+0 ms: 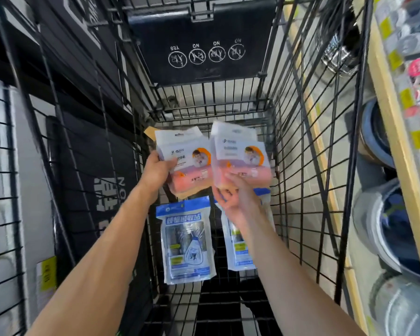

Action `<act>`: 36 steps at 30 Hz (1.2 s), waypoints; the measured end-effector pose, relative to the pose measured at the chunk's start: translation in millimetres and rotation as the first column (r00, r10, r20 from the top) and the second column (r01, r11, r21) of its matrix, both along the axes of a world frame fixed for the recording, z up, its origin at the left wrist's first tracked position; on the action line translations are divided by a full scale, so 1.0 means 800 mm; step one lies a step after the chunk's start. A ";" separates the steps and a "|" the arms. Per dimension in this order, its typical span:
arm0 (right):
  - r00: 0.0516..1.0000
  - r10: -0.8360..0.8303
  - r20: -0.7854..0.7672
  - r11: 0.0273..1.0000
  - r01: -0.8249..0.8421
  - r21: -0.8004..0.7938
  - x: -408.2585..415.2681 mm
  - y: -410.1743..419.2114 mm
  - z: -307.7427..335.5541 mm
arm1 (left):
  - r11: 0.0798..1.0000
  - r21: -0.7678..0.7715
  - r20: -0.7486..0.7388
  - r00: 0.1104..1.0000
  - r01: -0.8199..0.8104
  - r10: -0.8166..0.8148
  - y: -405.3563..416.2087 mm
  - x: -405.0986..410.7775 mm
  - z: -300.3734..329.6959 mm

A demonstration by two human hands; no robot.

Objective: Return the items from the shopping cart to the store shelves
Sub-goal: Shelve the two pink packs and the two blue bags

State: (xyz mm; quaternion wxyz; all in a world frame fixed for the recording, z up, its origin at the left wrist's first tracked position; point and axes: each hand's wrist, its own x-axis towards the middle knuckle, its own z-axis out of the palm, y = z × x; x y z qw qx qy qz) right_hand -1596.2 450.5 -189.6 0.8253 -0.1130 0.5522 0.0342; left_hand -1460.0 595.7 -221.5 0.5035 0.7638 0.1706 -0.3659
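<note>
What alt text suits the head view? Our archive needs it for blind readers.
Each hand, left hand and right hand, lifts a pink-and-white packet inside a black wire shopping cart; two blue-and-white packets lie on its floor.

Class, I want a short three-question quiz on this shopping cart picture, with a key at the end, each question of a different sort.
1. True or false: the left hand and the right hand each hold a white pack with pink and orange cloths; left pack, right pack.
2. How many blue-topped clear plastic packs lie on the floor of the black wire shopping cart? A) none B) two C) four
3. Fill in: the round metal bowls stand on the wooden shelf to the person's ____.

Key: 1 true. 2 B; one pack lies below the left hand, the other is partly hidden by the right forearm. 3 right.
</note>
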 end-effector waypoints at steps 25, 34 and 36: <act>0.679 0.584 -0.444 0.563 -0.733 -0.381 0.015 -0.064 -0.102 | 0.983 0.107 -0.002 0.989 -0.148 0.149 0.027 -0.048 -0.030; 0.764 0.470 -0.442 0.351 -0.621 -0.701 0.029 -0.082 0.029 | 0.967 -0.008 0.288 0.925 -0.255 0.246 0.027 -0.036 0.068; 0.801 0.468 -0.373 0.289 -0.537 -0.792 0.030 -0.083 0.079 | 0.959 -0.062 0.350 0.894 -0.276 0.280 0.015 -0.037 0.103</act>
